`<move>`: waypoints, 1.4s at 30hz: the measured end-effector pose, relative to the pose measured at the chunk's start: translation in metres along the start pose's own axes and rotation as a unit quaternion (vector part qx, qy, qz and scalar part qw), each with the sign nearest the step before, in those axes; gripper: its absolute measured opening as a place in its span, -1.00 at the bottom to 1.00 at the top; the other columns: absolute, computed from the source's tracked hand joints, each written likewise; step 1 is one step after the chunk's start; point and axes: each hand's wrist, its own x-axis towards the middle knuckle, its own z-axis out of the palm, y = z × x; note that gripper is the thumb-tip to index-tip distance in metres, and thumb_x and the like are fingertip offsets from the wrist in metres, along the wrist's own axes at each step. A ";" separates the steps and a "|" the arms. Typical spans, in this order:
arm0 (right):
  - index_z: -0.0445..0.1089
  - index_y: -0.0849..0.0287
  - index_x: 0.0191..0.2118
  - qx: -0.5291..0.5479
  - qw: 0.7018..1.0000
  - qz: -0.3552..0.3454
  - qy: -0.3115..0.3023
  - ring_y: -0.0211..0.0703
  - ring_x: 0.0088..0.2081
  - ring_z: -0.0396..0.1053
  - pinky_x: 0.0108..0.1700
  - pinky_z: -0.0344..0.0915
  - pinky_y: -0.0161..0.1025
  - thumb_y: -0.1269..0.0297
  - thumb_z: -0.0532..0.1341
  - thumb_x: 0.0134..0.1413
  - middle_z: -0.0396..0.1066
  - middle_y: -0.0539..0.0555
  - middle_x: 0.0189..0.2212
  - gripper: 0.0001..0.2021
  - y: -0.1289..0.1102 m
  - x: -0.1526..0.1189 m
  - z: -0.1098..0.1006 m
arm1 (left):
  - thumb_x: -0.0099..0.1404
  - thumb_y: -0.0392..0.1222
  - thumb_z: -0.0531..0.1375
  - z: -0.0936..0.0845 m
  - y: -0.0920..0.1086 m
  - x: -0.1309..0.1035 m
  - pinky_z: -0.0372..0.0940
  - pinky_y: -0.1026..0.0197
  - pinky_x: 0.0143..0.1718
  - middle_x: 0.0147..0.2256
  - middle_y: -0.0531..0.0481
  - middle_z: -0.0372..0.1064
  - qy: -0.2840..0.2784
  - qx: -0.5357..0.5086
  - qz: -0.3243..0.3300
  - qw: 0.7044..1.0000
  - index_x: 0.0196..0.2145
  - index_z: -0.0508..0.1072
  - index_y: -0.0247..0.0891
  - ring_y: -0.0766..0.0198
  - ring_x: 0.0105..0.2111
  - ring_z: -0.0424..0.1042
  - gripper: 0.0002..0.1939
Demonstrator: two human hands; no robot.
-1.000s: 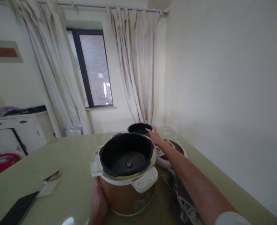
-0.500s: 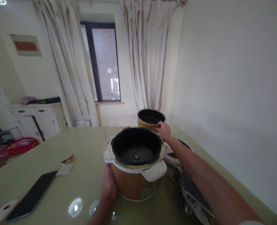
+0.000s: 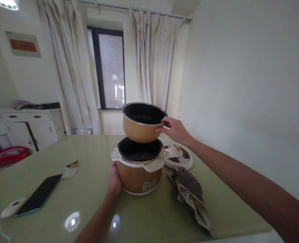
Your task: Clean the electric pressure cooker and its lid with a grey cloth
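The fingers of the right hand (image 3: 174, 131) were clamped on the right edge of the inner pot (image 3: 140, 131), which was held at mid-frame, its rim slanted slightly down toward the right. Its base was seen above the far part of the cooker body's (image 3: 136, 180) mouth; whether they were touched together could not be told. The cooker's left side was met by the left hand (image 3: 114, 182), its finger closure partly hidden. Right of centre, the lid (image 3: 185, 161) was seen on the counter (image 3: 88, 162).
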 end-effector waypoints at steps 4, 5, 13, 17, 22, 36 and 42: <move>0.52 0.12 -0.17 -0.006 0.999 -0.020 -0.043 -0.10 -0.22 0.43 -0.12 0.29 -0.21 -0.10 0.49 0.29 0.54 0.02 -0.28 -0.62 -0.024 -0.016 0.011 | 0.64 0.33 -0.09 0.000 -0.002 0.000 0.17 -0.23 0.54 0.38 -0.29 0.48 0.000 0.003 0.000 1.000 0.46 0.41 -0.26 -0.10 0.43 0.41 -0.23; 0.51 0.11 -0.18 -0.011 0.998 -0.017 -0.052 -0.10 -0.23 0.43 -0.13 0.26 -0.21 -0.09 0.49 0.30 0.53 0.01 -0.28 -0.63 -0.027 -0.020 0.013 | 0.64 0.33 -0.10 0.000 -0.003 0.000 0.16 -0.23 0.54 0.38 -0.29 0.48 0.000 0.005 -0.002 1.000 0.46 0.41 -0.25 -0.10 0.44 0.39 -0.22; 0.52 0.11 -0.13 -0.030 0.994 0.017 -0.101 -0.05 -0.19 0.48 -0.12 0.24 -0.21 -0.09 0.51 0.29 0.55 0.05 -0.24 -0.62 -0.020 -0.047 0.027 | 0.58 0.47 -0.08 -0.001 -0.010 0.001 0.15 -0.26 0.55 0.38 -0.38 0.46 0.008 0.014 -0.012 1.000 0.46 0.41 -0.33 -0.18 0.45 0.38 -0.09; 0.53 0.11 -0.05 -0.081 0.988 0.021 -0.129 -0.03 -0.17 0.50 -0.13 0.22 -0.20 -0.17 0.47 0.32 0.56 0.07 -0.20 -0.57 -0.015 -0.059 0.038 | 0.59 0.45 -0.09 -0.002 -0.011 0.002 0.18 -0.28 0.54 0.35 -0.39 0.48 -0.002 0.006 0.005 1.000 0.44 0.43 -0.34 -0.18 0.43 0.40 -0.10; 0.53 0.11 0.03 -0.208 0.964 -0.032 -0.163 0.09 -0.06 0.51 -0.06 0.28 -0.13 -0.25 0.29 0.47 0.59 0.18 -0.12 -0.53 -0.016 -0.072 0.047 | 0.59 0.46 -0.10 -0.003 -0.011 0.001 0.17 -0.30 0.54 0.38 -0.37 0.46 0.000 0.014 0.002 1.000 0.44 0.42 -0.33 -0.19 0.44 0.38 -0.10; 0.35 0.09 0.48 -0.276 0.902 0.264 -0.200 0.18 0.31 0.46 0.28 0.32 0.00 -0.05 0.17 0.58 0.45 0.33 0.37 -0.45 0.104 -0.116 0.059 | 0.61 0.41 -0.16 -0.008 -0.015 0.001 0.22 -0.34 0.50 0.36 -0.37 0.48 -0.016 0.047 -0.012 0.999 0.45 0.39 -0.31 -0.23 0.41 0.42 -0.13; 0.28 -0.02 0.56 -0.284 0.907 0.278 -0.140 0.31 0.50 0.21 0.44 0.17 0.14 -0.18 0.19 0.53 0.22 0.29 0.56 -0.34 0.119 -0.121 0.102 | 0.61 0.42 -0.14 -0.005 -0.020 0.000 0.23 -0.35 0.50 0.34 -0.36 0.50 -0.004 0.046 -0.021 0.999 0.45 0.40 -0.31 -0.22 0.40 0.44 -0.12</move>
